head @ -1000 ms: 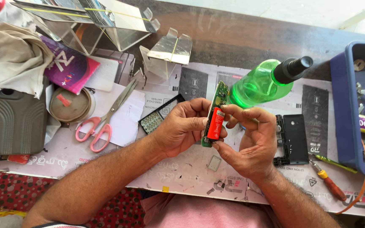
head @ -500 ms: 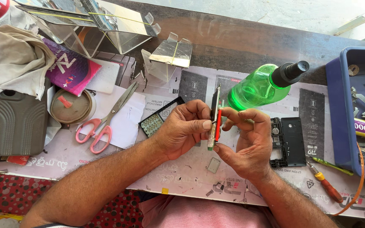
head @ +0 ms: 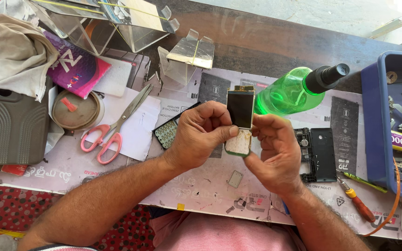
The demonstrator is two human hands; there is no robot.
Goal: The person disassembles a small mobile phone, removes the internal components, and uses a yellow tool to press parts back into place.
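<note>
Thing in hand: a small phone board [head: 239, 122] with a dark screen on its top half and a bare keypad part below; it is held up above the middle of the surface [head: 201, 186], screen facing the camera
Left hand: the left hand [head: 200, 135] has its fingers closed on the left edge of the phone board, thumb tip pressed near the spot where screen meets keypad part
Right hand: the right hand [head: 275, 153] holds the right edge and the bottom end, fingers curled in narrow around it
How it will handle: I think it is light and thin, stiff but easy to break; the screen looks smooth and may crack or smudge, so the edges are the best place to hold, as both hands do
Near the left hand: a keypad piece [head: 167, 133] lies just beside it, and pink scissors [head: 112, 132] lie farther toward the left edge of the surface
Near the right hand: a black phone frame [head: 316, 153] lies just beside it, a green bottle [head: 294, 93] lies behind it toward the far edge
Right edge: a blue tray [head: 373, 125] with tools, and a red screwdriver [head: 355, 202] near the front right corner
Left edge: a grey case [head: 15, 125] and a pale cloth [head: 10, 56]
</note>
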